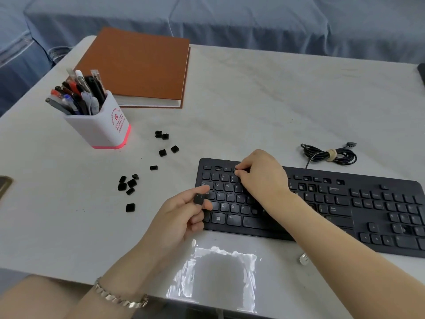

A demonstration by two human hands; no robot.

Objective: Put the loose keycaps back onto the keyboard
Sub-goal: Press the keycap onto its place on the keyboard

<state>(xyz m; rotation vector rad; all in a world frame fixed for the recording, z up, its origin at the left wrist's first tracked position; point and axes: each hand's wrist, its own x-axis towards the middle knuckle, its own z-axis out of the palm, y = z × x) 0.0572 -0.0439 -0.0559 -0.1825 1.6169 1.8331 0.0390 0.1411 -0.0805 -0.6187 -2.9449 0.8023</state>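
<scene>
A: Left hand [181,215] pinches 1 keycap [199,199] between thumb and fingers, at the keyboard [333,196] left edge. Other caps [128,185] lie loose on the table [253,111], left of it.
B: Handling: probably light, stiff, slick plastic. Grip the sides, press straight down.
A: Right hand [262,178] curls over the top rows. Any cap under its fingertips is hidden; cannot tell.

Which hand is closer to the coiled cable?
Right. The right hand is on the keyboard's top rows, left of the coiled cable. The left hand pinches a keycap at the keyboard's left end, farther away.
</scene>
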